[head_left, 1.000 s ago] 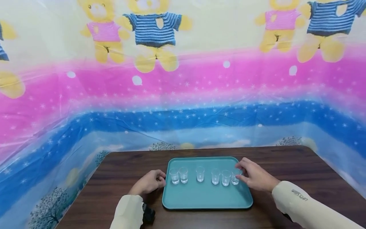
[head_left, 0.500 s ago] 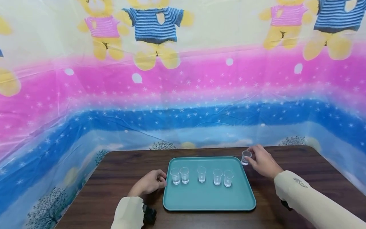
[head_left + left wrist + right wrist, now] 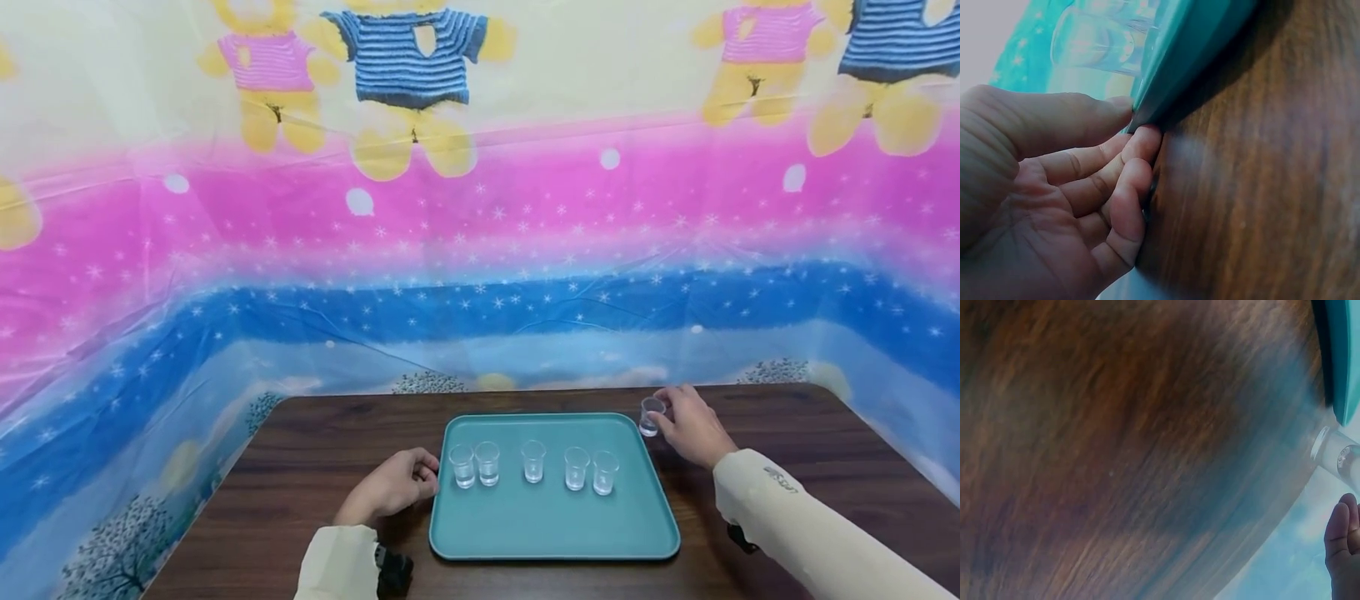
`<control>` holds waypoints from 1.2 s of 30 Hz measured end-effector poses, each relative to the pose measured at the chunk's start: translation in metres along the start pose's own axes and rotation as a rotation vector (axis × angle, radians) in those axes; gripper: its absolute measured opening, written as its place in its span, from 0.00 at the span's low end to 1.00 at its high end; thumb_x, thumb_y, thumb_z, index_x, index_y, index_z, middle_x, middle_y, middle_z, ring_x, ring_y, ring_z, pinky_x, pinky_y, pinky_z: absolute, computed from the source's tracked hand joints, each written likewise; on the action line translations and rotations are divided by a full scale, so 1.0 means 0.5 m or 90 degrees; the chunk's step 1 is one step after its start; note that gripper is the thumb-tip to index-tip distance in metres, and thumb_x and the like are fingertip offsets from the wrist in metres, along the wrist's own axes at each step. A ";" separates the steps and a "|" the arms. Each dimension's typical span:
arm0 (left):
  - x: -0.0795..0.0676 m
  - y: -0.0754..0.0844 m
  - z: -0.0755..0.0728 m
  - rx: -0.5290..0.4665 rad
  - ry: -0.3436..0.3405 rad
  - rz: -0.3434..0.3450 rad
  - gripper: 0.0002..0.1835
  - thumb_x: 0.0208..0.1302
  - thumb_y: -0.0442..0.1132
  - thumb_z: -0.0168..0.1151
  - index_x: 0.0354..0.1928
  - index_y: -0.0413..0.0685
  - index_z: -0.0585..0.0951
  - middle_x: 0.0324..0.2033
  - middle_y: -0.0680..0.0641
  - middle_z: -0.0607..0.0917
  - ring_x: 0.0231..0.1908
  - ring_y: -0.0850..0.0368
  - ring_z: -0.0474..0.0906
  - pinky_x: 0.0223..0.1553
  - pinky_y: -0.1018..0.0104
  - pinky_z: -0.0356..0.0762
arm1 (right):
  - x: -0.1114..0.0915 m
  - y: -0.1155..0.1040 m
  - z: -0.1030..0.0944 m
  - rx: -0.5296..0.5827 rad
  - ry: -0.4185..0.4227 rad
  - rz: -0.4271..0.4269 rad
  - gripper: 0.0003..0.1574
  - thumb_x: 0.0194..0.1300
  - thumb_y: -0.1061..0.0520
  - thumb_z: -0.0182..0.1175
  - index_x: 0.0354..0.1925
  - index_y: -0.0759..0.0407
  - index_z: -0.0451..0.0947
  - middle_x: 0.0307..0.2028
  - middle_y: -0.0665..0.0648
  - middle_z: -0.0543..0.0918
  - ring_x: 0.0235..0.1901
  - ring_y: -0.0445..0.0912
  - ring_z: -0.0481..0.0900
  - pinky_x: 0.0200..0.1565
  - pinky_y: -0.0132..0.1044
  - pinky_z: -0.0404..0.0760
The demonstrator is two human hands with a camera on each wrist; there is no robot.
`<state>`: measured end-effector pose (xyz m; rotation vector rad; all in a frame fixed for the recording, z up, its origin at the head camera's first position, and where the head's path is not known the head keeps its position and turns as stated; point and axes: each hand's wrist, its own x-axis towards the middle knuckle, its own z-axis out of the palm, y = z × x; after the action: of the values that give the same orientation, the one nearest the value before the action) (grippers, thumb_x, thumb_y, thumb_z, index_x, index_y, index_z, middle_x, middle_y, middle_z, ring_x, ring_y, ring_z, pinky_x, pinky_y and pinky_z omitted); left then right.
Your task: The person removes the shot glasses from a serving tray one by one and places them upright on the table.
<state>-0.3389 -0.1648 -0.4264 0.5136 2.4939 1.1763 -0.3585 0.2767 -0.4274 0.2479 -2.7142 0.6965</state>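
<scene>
My left hand (image 3: 397,483) pinches the left rim of a teal rectangular tray (image 3: 555,529). In the left wrist view the thumb (image 3: 1079,119) lies against the tray's edge (image 3: 1175,69), with curled fingertips just beneath it. Beyond the tray's far right corner, my right hand (image 3: 693,425) holds a small clear shot glass (image 3: 648,427) between thumb and fingers. Its base (image 3: 1321,445) is right down at the table surface in the right wrist view, where most of that hand falls outside the frame. Several similar upright glasses (image 3: 533,463) stand in a loose row across the tray.
The tray lies on a dark wood-grain table (image 3: 300,467) whose far edge runs close behind the held glass. A printed cloth (image 3: 487,308) with bears and snowflakes hangs behind and around the table.
The right hand has taken the rightmost glass off the tray, carried it over the far right corner and lowered it beside the tray. The left hand has stayed at the rim.
</scene>
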 end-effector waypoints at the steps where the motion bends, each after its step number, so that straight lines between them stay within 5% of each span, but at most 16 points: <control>1: -0.001 0.001 0.000 -0.001 0.001 0.000 0.13 0.58 0.34 0.53 0.45 0.37 0.70 0.31 0.47 0.73 0.28 0.54 0.68 0.28 0.62 0.66 | 0.001 0.000 0.002 -0.001 -0.002 0.002 0.22 0.59 0.54 0.54 0.49 0.66 0.67 0.40 0.62 0.67 0.34 0.50 0.71 0.29 0.42 0.72; 14: -0.001 0.003 0.003 -0.011 -0.001 0.002 0.12 0.58 0.32 0.52 0.44 0.37 0.70 0.30 0.46 0.73 0.27 0.54 0.68 0.27 0.62 0.66 | 0.003 -0.011 0.005 -0.026 0.010 0.004 0.23 0.58 0.56 0.55 0.50 0.64 0.68 0.40 0.61 0.66 0.35 0.51 0.67 0.30 0.44 0.70; 23: 0.001 0.002 0.003 -0.010 0.008 -0.013 0.12 0.58 0.33 0.53 0.44 0.38 0.70 0.30 0.46 0.73 0.27 0.54 0.68 0.28 0.62 0.66 | -0.001 -0.046 0.012 -0.026 0.058 -0.108 0.21 0.56 0.56 0.58 0.48 0.60 0.69 0.39 0.58 0.67 0.38 0.49 0.62 0.33 0.43 0.67; 36: -0.001 0.008 0.005 -0.004 0.012 -0.008 0.12 0.57 0.32 0.53 0.44 0.37 0.70 0.30 0.46 0.73 0.27 0.54 0.68 0.28 0.62 0.66 | -0.041 -0.102 -0.008 0.084 -0.073 -0.142 0.27 0.57 0.39 0.50 0.49 0.52 0.69 0.39 0.49 0.70 0.35 0.43 0.67 0.33 0.39 0.68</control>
<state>-0.3363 -0.1609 -0.4248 0.4862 2.5054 1.1887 -0.3260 0.2361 -0.4091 0.6300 -2.6917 0.8176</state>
